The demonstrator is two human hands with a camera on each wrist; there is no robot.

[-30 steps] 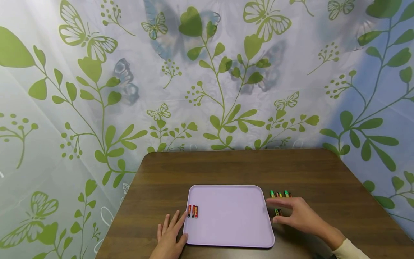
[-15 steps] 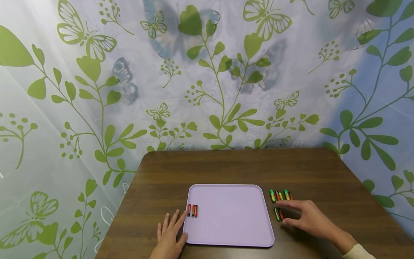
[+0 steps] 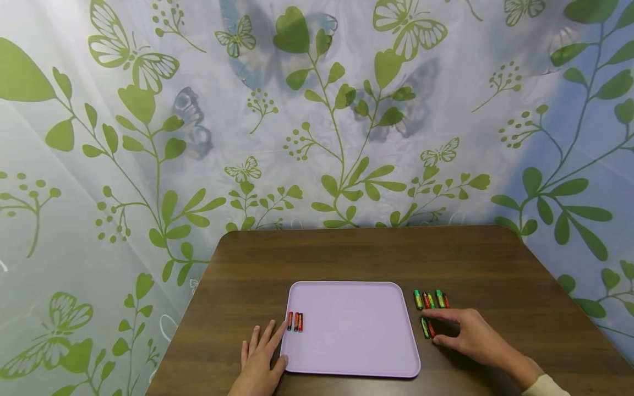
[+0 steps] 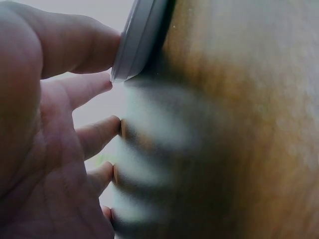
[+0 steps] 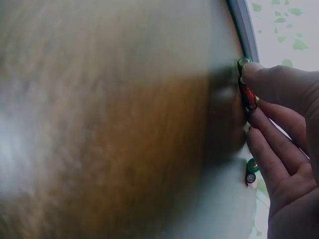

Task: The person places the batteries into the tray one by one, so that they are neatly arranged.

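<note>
A lilac tray (image 3: 351, 330) lies on the table, with three red-and-black batteries (image 3: 295, 322) side by side near its left edge. My left hand (image 3: 262, 360) rests on the table at that edge, fingers spread, index fingertip and thumb at the rim. In the left wrist view the thumb meets the tray's rim (image 4: 142, 40). To the tray's right, my right hand (image 3: 473, 335) hovers low with thumb and index finger apart, beside a green battery (image 3: 425, 327) and a red battery (image 3: 431, 329). The right wrist view shows the thumb overlapping this pair.
Behind the right hand several green, yellow and red batteries (image 3: 431, 299) lie in a row. The dark wooden table (image 3: 366, 253) ends at a hanging cloth (image 3: 317, 137) printed with green leaves and butterflies.
My right hand has shifted slightly right and toward me from the tray's right edge, uncovering the green and red pair. The left hand, the tray and its three batteries have stayed put.
</note>
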